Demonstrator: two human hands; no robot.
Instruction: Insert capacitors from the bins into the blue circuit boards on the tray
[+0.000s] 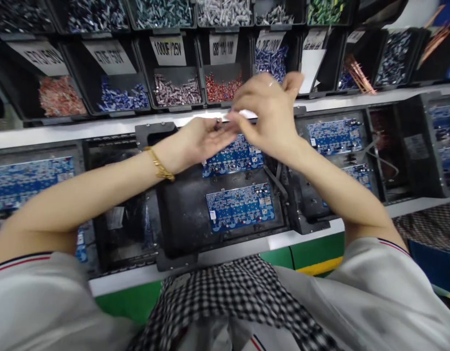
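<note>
Both hands met over the far blue board [232, 157] in the black tray [181, 214], left hand [206, 139] cupped half-open around tiny dark parts, right hand [269, 114] pinching at them (too blurry to tell what), so one could've easily slipped onto the board.

The person wears a pale grey short-sleeved shirt [378, 302] whose sleeve hems carry thin red and dark stripes. A black-and-white checked apron [225, 297] covers the lap. A gold bracelet [159, 165] circles the left wrist, and both forearms are bare.
</note>
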